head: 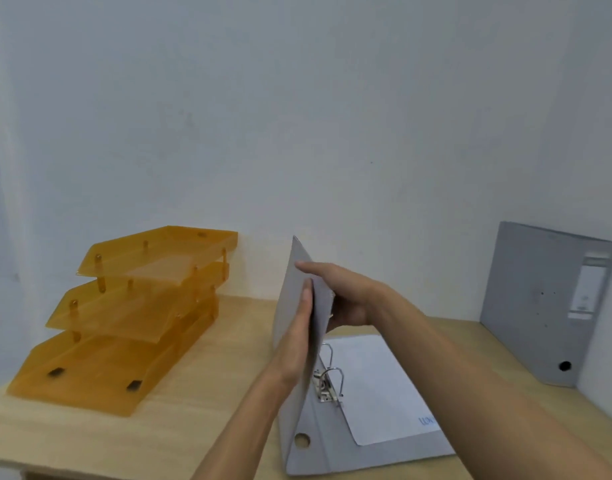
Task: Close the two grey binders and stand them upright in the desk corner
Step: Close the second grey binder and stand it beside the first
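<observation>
A grey lever-arch binder [335, 441] lies half open near the desk's front edge, its back cover flat and its front cover [292, 289] raised almost vertical. White paper [377, 386] sits on the metal rings [327, 375] inside. My left hand [297, 341] presses flat against the outside of the raised cover. My right hand [346, 296] grips that cover's upper edge from the inner side. A second grey binder [543, 303] stands shut and upright in the right corner, leaning against the wall.
A three-tier orange plastic letter tray [131, 317] occupies the desk's left side. The wooden desk [200, 431] meets pale walls at the back and right. Bare desk shows between the open binder and the standing one.
</observation>
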